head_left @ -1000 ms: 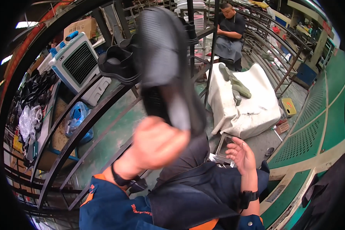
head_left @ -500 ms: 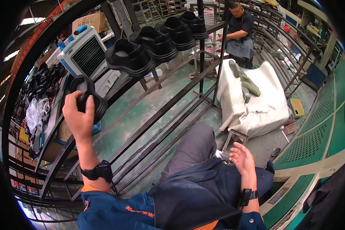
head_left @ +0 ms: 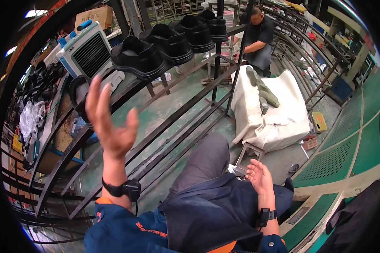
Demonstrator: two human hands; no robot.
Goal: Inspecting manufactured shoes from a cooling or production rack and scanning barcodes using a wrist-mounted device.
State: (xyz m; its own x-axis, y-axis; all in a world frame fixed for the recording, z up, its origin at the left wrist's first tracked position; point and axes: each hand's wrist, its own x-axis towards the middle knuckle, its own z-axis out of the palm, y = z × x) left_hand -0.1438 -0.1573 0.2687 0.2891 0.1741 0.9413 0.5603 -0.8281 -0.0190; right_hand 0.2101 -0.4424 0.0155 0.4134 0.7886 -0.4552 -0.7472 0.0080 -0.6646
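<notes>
Fingers apart, my left hand point(head_left: 113, 122) is raised at the left and holds nothing. Just behind it a black shoe point(head_left: 78, 93) rests on the metal rack point(head_left: 173, 119), partly hidden by the fingers. Farther along the same rack stand more black shoes, among them a large near one point(head_left: 139, 58), a second point(head_left: 166, 42), a third point(head_left: 193, 33) and a far one point(head_left: 212, 25). My right hand point(head_left: 259, 177) hovers by my lap, palm turned inward, its fingers loosely spread around nothing. Each wrist wears a black strap with a small device.
At the right stands a block draped in white cloth point(head_left: 278, 122), with green shoe lasts point(head_left: 264, 92) on it. An air cooler point(head_left: 88, 52) is beyond the rack. Another person point(head_left: 257, 40) sits at the back. Green perforated panels point(head_left: 331, 158) line the right side.
My left hand has let go of the black shoe, opened and drawn back to the right, leaving the shoe on the rack. The view has shifted slightly. My right hand is nearly unchanged.
</notes>
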